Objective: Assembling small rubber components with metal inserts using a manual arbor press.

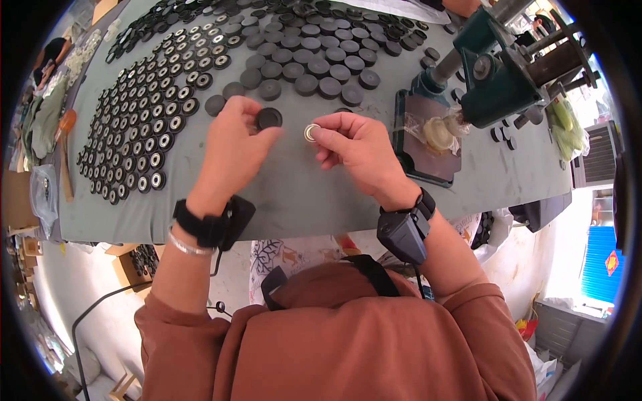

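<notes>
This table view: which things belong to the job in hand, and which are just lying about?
Job, seemingly: black disc in left hand; metal ring in right hand; ring-fitted discs; plain black discs; perhaps green press.

Lying about, apparently: orange-headed tool; clear plastic bag.

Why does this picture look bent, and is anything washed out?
In the head view, the fisheye lens bows the near edge of the table and blackens the corners; there too, glare washes out the patch beside the blue panel, while the metal ring looks clear.
</notes>
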Available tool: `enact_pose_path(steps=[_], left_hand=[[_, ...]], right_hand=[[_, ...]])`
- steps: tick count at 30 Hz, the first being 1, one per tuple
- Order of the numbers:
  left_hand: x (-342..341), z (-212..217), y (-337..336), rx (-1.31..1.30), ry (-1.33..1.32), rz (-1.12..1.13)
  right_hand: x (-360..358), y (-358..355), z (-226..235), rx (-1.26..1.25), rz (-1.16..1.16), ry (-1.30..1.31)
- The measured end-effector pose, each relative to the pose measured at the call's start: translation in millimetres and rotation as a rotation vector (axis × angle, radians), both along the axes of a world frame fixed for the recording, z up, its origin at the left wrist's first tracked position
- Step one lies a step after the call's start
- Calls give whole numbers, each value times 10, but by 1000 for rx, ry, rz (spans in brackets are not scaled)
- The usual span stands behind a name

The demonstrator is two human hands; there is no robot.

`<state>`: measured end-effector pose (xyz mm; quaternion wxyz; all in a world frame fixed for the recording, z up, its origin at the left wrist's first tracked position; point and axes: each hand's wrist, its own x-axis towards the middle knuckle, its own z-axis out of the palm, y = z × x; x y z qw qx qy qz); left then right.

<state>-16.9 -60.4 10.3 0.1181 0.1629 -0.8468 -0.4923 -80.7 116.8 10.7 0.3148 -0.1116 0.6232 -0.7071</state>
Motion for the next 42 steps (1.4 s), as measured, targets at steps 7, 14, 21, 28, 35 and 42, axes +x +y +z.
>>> enact_pose_path(steps=[7, 14, 21, 28, 35, 42], left_hand=[[239, 35, 324, 613, -107, -17], [282, 2, 425, 640, -76, -78], [299, 40, 455, 698, -82, -105], [337, 2, 401, 829, -27, -187], [391, 28, 394, 810, 8, -145], [454, 15, 435, 705, 99, -140]], right_hand=[[97, 93, 124, -14, 26, 61], [151, 87, 123, 77, 60, 67], [128, 115, 90, 138, 73, 118], [75, 146, 37, 95, 63, 87], [102, 136, 75, 70, 125, 143], [140, 137, 67, 27, 128, 207]])
